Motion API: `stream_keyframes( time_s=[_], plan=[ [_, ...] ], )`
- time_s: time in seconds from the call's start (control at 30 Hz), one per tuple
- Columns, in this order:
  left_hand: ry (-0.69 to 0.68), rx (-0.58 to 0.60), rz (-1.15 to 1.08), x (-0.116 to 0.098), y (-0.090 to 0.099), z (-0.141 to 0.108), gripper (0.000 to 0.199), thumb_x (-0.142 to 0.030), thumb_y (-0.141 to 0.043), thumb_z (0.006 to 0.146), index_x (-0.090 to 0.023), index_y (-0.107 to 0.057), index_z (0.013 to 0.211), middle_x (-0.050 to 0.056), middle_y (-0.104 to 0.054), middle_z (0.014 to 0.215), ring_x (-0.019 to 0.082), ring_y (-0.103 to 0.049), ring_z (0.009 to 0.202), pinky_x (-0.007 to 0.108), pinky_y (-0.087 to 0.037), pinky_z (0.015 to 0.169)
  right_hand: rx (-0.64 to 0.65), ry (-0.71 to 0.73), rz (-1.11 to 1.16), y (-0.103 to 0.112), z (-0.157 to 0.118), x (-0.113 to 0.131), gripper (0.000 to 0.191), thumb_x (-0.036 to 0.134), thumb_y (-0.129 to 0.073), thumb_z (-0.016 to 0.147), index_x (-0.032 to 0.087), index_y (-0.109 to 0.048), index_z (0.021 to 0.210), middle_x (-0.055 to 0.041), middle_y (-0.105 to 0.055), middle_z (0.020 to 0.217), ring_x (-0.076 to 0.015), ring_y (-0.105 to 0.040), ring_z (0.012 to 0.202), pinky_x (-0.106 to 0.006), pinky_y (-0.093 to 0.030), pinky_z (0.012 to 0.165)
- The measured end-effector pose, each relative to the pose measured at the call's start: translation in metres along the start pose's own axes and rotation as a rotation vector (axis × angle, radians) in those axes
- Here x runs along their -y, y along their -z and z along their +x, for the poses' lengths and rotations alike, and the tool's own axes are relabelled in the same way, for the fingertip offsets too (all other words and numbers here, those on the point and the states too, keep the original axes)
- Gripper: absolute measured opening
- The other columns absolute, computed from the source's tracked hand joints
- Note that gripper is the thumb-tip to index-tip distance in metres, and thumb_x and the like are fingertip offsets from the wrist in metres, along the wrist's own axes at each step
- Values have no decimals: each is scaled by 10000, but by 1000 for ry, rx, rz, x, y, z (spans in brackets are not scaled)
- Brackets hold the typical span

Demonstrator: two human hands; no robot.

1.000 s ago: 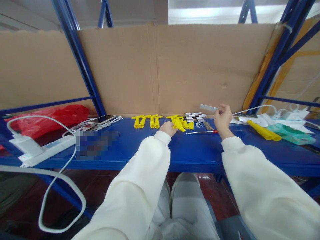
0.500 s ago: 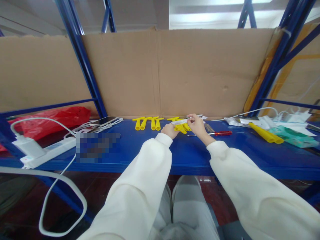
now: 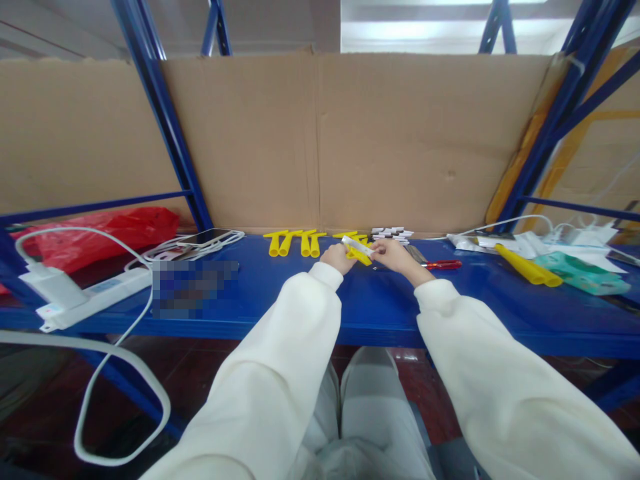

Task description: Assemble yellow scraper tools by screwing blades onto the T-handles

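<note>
Between my hands is a small white strip point(image 3: 358, 247), slanting down to the right; what exactly it is I cannot make out. The fingers of my left hand point(image 3: 338, 259) are closed at its left end. Its right end sits in a pinch of my right hand point(image 3: 395, 257). Just beneath the strip lies a yellow T-shaped plastic piece point(image 3: 361, 258), partly hidden. A red-handled screwdriver point(image 3: 444, 265) rests on the blue shelf point(image 3: 285, 293), right of my right hand. Beyond that hand are several white-and-dark small strips point(image 3: 391, 235) in a pile.
Several yellow T-shaped pieces point(image 3: 294, 243) stand in a row left of my hands. On the right lie yellow tubes point(image 3: 530, 265) and a green packet point(image 3: 583, 272). A white power strip point(image 3: 100, 298), cables and a red bag point(image 3: 105, 240) are on the left. Cardboard point(image 3: 240, 140) closes the back.
The white strip has turned from nearly level to slanting down rightward. My right hand has lowered slightly, uncovering more of the pile of strips behind it. My left hand has barely moved.
</note>
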State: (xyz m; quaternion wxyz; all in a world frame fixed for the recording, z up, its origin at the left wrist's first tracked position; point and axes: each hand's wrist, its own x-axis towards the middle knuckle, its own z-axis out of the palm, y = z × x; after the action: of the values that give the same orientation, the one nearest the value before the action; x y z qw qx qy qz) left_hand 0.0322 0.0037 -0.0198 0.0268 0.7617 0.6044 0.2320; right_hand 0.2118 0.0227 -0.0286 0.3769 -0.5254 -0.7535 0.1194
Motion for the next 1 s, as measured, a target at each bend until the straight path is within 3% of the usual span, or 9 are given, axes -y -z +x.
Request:
stream_keyframes(
  time_s=[0.07, 0.2, 0.37, 0.67, 1.0],
  plan=[
    [5, -8, -5, 0, -1, 0, 315, -357, -676, 837, -183, -761, 1085, 121, -735, 1141, 258, -678, 1094, 290, -506, 930, 26, -4, 59, -1, 0, 0, 70, 110, -658, 692, 178, -646, 700, -15, -702, 663, -154, -638, 633, -241, -485, 635],
    [21, -19, -11, 1, -2, 1, 328, -355, -694, 823, -188, -755, 1098, 115, -736, 1141, 246, -677, 1095, 283, -498, 948, 53, -65, 116, -2, -2, 5, 158, 111, -604, 719, 179, -597, 577, 5, -636, 556, -134, -584, 540, -234, -459, 577],
    [-4, 5, 0, 1, -1, 1, 311, -347, -677, 832, -203, -760, 1094, 100, -746, 1112, 251, -685, 1073, 287, -517, 917, 95, -130, 109, -1, -3, 10, 203, 99, -537, 739, 171, -619, 567, 6, -613, 523, -124, -545, 481, -233, -442, 532],
    [40, -6, -9, -2, 2, -2, 295, -352, -697, 823, -201, -766, 1066, 91, -740, 1138, 243, -664, 1118, 281, -489, 955, 123, -113, -22, -3, 0, -2, 208, 124, -571, 700, 176, -617, 504, 17, -579, 468, -127, -512, 494, -230, -390, 515],
    [9, -20, -23, -5, 4, -3, 330, -347, -690, 839, -209, -743, 1134, 89, -725, 1186, 236, -656, 1135, 280, -482, 958, 99, -117, 97, -2, 0, 0, 185, 191, -594, 704, 174, -614, 521, 12, -587, 503, -117, -518, 525, -212, -389, 501]
  ],
)
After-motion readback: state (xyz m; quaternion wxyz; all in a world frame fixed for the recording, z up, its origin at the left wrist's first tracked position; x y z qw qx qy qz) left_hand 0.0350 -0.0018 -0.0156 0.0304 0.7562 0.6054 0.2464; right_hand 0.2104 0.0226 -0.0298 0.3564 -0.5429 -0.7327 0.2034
